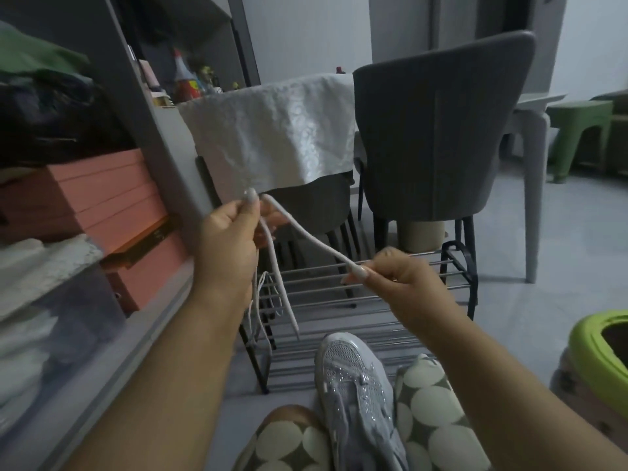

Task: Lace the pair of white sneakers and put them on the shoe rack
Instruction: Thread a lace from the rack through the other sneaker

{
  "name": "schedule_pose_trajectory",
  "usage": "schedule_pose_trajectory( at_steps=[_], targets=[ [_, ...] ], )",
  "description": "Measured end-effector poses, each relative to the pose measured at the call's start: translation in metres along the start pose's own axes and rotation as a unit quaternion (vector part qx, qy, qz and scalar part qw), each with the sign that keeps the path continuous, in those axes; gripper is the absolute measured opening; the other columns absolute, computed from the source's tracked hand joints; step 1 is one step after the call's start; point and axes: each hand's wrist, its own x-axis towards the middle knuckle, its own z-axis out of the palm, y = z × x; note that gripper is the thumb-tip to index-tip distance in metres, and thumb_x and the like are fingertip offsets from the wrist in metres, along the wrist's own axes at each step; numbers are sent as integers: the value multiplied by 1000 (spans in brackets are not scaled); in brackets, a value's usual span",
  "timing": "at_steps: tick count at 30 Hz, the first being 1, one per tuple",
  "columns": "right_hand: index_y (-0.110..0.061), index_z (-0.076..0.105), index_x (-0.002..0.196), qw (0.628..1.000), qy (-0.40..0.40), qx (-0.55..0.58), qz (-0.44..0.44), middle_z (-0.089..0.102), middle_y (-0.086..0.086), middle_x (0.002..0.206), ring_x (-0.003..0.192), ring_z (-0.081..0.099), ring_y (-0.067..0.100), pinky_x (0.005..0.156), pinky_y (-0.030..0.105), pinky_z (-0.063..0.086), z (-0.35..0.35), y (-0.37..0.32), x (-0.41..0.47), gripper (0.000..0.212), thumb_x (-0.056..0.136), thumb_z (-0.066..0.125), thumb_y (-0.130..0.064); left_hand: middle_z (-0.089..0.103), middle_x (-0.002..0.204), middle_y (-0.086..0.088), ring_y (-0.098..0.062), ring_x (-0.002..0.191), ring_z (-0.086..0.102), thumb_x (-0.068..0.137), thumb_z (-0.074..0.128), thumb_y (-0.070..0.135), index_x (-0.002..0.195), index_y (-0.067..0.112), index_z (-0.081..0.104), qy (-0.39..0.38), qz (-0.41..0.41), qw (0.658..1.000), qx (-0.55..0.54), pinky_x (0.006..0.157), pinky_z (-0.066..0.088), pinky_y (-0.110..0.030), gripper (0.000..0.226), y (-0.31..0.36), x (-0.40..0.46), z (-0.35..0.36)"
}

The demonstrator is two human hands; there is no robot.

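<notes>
**Lace held up, sneaker between your knees**

Your left hand [231,232] is raised in front of you, fingers curled and pinching a white lace [306,232] near its top. From that pinch one stretch of lace runs down and to the right to your right hand [390,270], which grips it between thumb and fingertips with the other fingers curled in. Other strands hang loose below your left hand, their ends dangling in front of the rack [356,300].

One white sneaker [356,385] lies between your knees, toe pointing toward the rack, with no lace visible in its eyelets. It touches your patterned trousers [428,402] on both sides. You can only see this one sneaker.

The rack stands on the floor just beyond the sneaker, its metal bars bare. Behind it is a grey chair [435,130]; to your left are shelves with pink boxes [112,198].
</notes>
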Motion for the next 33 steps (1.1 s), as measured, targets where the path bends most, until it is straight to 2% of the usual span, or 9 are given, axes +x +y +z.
schedule_pose_trajectory(
  at_steps=[3,5,10,13,18,24,28,31,33],
  targets=[
    [-12,74,79,957,-47,266,109,43,0,56,50,36,9,48,20,31,5,6,-8,23,91,54,-17,67,63,-4,-9,49,60,103,39,24,84,8,59,-9,-111,993,-44,50,52,-21,32,-26,-24,-2],
    [-5,70,81,928,-77,340,130,46,3,57,48,37,9,43,17,29,10,9,-10,20,86,55,-18,55,66,-3,-5,36,41,101,41,26,89,6,59,-52,-192,979,-42,34,32,-15,29,-48,-46,-2],
    [-4,71,85,925,-100,337,144,53,4,60,51,46,9,49,18,34,27,23,-17,22,81,63,-25,44,66,-3,-4,37,26,78,64,39,82,14,67,-169,-270,946,-63,36,17,-14,26,-78,-93,13],
    [-7,74,86,921,-83,343,164,50,10,65,61,42,19,60,29,34,35,35,-18,28,73,72,-31,39,63,-4,-3,36,24,83,61,29,73,14,65,-156,-263,948,-83,35,16,-14,18,-82,-99,19],
    [2,62,75,907,-42,378,182,53,3,54,52,42,11,48,19,32,39,47,-24,13,74,65,-10,42,51,-3,-3,32,26,94,51,10,66,6,58,-127,-260,954,-78,33,16,-14,29,-92,-99,15],
    [2,67,82,969,-6,174,176,65,1,60,54,56,10,54,21,48,24,63,-31,15,83,66,-12,47,55,2,-6,39,36,94,57,26,69,15,68,-120,-266,951,103,42,30,-20,30,-125,-109,4],
    [-3,70,78,973,-10,94,212,67,1,61,55,59,9,58,21,53,18,81,-40,11,80,71,-14,48,52,1,-15,52,46,71,67,52,56,16,57,-131,-258,931,222,58,39,-29,41,-140,-120,-4],
    [-5,71,79,978,-33,25,207,69,4,66,55,59,6,57,17,52,24,90,-44,11,79,73,-16,38,40,8,-13,43,37,77,73,41,50,15,52,-134,-226,920,290,52,35,-28,43,-145,-125,-2],
    [-4,72,80,981,-30,-5,190,71,10,71,57,59,8,56,16,50,26,93,-45,14,79,74,-18,49,44,3,-20,46,48,74,75,38,59,9,62,-140,-220,917,302,55,47,-35,35,-147,-126,0]
  ],
)
